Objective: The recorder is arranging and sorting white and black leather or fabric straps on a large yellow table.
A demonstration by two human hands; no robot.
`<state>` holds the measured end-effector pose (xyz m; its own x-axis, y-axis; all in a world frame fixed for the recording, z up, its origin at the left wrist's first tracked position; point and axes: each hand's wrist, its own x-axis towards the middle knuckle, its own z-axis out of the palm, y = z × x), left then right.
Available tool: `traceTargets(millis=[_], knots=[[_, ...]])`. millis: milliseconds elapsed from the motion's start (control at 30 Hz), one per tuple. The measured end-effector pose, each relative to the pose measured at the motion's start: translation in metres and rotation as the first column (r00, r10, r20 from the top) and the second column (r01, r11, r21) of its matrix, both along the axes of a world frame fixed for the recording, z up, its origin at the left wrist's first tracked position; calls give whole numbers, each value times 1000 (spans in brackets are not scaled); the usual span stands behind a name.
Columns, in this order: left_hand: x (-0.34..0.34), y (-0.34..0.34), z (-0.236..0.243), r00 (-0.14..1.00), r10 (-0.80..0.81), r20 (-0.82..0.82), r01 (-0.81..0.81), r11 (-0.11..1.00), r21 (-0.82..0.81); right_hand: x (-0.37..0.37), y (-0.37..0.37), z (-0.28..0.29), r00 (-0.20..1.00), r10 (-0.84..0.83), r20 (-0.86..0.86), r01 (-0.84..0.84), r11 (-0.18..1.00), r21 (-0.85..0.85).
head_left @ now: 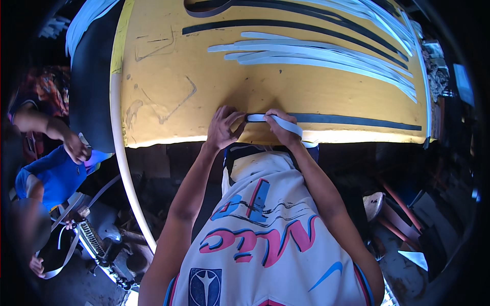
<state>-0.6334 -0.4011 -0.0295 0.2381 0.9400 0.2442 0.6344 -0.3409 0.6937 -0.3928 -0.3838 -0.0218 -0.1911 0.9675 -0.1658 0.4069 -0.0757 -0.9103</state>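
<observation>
A long black strip [357, 121] lies along the near edge of the yellow-topped table, running from my hands to the right. A white strip [256, 118] rests over its left end, passes under my right hand and curls back toward me in a loop. My left hand [224, 127] is bent at the strips' left end, thumb and fingertips closed on the black strip's tip. My right hand [282, 127] grips the white strip between thumb and fingers, pressed down onto the black one. Its fingers partly hide where the two overlap.
Several white strips [316, 53] lie fanned out beyond my hands, with black strips [286, 24] behind them. A coiled dark band [208, 12] sits at the far edge. The yellow table [168, 102] ends close to my body. At left, another person's hand [76, 148] is near a pale pole [122, 163].
</observation>
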Motion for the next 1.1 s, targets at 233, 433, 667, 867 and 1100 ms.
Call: traceTargets(millis=[233,433,667,867,1100], knots=[[0,0,2,1000,8,-29,-9,1000,-23,-2,0,0,999,-18,-31,16,998,-68],[0,0,1,1000,14,-24,-15,1000,-22,-1,0,3,1000,-7,-24,7,1000,-24],[1,-1,-1,999,17,-28,-18,999,-29,1,0,1,999,-25,-48,22,997,-68],[0,-1,0,999,18,-30,-19,999,-27,-2,2,5,992,-84,-95,67,983,-172],[0,-1,0,1000,9,-16,-9,999,-39,-3,0,2,997,-62,-45,56,992,-111]])
